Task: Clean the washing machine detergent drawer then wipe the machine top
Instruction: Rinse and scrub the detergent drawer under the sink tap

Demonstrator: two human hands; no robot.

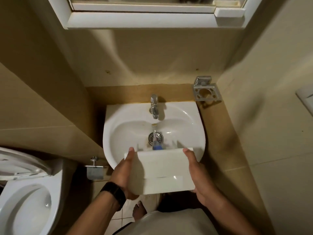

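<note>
Item: detergent drawer [162, 168], gripped at its ends by left hand [126, 173] and right hand [198, 175], held over the near rim of the sink [118, 126]. Step judged: rinsing; water ran from the tap [154, 106] behind it. Next move likely called for tilting its compartments under that stream.

Left hand [124, 173]: grips the left side of the detergent drawer [162, 170], thumb on top, dark band on the wrist.
Right hand [199, 177]: grips the right side, thumb on top.
Forearms: both reach forward.
</note>
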